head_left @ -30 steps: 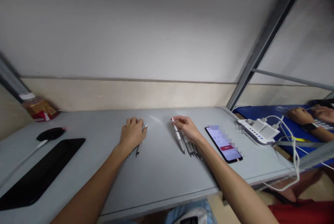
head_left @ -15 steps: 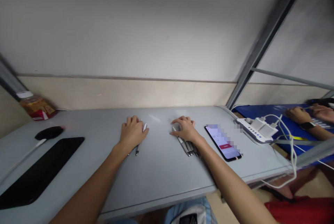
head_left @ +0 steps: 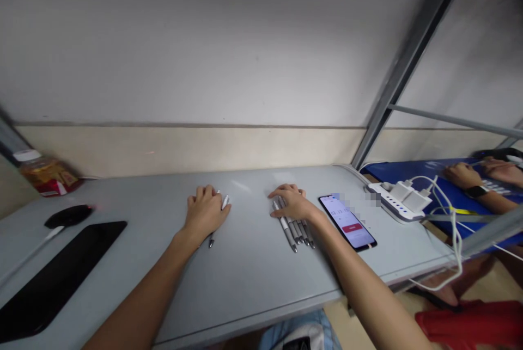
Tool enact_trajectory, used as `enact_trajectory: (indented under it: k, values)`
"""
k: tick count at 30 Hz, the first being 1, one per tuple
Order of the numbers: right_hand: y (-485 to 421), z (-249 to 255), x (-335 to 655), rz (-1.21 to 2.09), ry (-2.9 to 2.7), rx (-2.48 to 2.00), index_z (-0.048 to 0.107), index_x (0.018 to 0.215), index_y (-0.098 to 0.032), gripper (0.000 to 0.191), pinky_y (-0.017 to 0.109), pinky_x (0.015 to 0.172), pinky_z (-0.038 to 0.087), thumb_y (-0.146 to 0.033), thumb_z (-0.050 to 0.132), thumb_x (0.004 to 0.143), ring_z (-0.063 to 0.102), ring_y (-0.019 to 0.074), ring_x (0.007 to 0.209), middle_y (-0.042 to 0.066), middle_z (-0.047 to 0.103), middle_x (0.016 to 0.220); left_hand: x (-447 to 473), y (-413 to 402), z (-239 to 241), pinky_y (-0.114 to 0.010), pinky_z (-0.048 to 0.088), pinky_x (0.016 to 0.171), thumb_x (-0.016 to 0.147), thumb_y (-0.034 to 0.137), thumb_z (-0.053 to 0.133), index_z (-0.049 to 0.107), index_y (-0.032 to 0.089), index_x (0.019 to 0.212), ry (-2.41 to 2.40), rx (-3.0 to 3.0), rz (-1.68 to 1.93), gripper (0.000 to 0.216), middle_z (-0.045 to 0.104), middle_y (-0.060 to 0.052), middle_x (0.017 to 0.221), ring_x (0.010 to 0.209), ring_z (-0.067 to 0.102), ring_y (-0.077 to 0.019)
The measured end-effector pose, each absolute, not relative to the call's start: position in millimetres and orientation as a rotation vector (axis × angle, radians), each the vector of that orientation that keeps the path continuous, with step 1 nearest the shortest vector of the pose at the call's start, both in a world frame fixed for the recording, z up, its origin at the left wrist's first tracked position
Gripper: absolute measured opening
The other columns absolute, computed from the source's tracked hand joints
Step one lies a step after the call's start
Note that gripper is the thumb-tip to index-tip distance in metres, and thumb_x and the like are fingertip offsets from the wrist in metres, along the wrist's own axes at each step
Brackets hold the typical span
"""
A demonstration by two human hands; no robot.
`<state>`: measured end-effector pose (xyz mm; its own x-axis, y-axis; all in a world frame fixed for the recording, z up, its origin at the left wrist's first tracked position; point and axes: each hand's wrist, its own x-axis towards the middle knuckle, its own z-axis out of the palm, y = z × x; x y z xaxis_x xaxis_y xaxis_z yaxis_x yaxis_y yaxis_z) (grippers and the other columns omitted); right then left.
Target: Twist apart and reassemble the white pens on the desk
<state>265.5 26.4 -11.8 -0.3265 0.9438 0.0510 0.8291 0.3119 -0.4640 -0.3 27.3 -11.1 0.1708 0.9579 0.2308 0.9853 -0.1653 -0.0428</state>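
Observation:
Left of the middle of the desk, my left hand (head_left: 205,209) is closed over a couple of silver pens (head_left: 211,242). Their tips stick out below the palm, and the fingers hide most of their length. My right hand (head_left: 291,203) curves over a row of several silver-grey pens (head_left: 291,237) lying side by side on the desktop. Its thumb presses at the left side of the row while the other fingers reach across the upper ends. The tips of these pens point toward me.
A lit phone (head_left: 347,222) lies right of the pens, near a white power strip (head_left: 396,203) with cables. To the left are a black tablet (head_left: 61,279), a black round charger (head_left: 68,216) and a drink bottle (head_left: 47,175). Another person's hands (head_left: 463,176) rest on a blue surface.
The right hand's thumb has come in against the pens, and the row's lower ends are more spread and visible. The left hand stays over its pens. The view has shifted slightly.

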Motion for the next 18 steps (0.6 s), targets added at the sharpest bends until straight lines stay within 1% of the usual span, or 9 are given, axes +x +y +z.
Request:
enact_trajectory:
  k: [5,9,14,18]
  values:
    - [28.7,-13.9,267.5,0.517,-2.246,-1.614,0.062,0.116,-0.033,0.053,0.043,0.094,0.025,-0.036,0.078,0.066,0.037,0.0298,0.120,0.007,0.050,0.127,1.5,25.7,-11.0,-0.046,0.039,0.080,0.085,0.038,0.044,0.066,0.015,0.077,-1.868,-2.249,-0.228,0.033,0.056,-0.016,0.109,0.107,0.043,-0.0337]
    - [29.4,-14.6,267.6,0.535,-2.239,-1.607,0.062,0.117,-0.034,0.053,0.042,0.095,0.024,-0.036,0.078,0.066,0.037,0.0294,0.120,0.006,0.050,0.127,3.4,24.7,-9.0,-0.044,0.038,0.079,0.086,0.040,0.042,0.066,0.016,0.076,-1.863,-2.274,-0.306,0.035,0.058,-0.015,0.106,0.105,0.044,-0.0329]
    - [28.5,-14.2,267.7,0.531,-2.247,-1.586,0.062,0.116,-0.032,0.051,0.041,0.094,0.025,-0.037,0.077,0.068,0.038,0.0286,0.118,0.006,0.051,0.125,6.1,24.9,-6.8,-0.040,0.038,0.076,0.087,0.043,0.043,0.062,0.018,0.077,-1.881,-2.299,-0.457,0.033,0.063,-0.012,0.095,0.099,0.048,-0.0306]
    - [29.7,-15.3,268.1,0.545,-2.261,-1.583,0.068,0.105,-0.028,0.041,0.042,0.092,0.026,-0.035,0.079,0.066,0.040,0.0290,0.116,0.007,0.053,0.123,7.7,24.5,-4.1,-0.036,0.036,0.072,0.087,0.044,0.045,0.056,0.020,0.072,-1.865,-2.304,-0.566,0.031,0.065,-0.008,0.083,0.091,0.052,-0.0283]
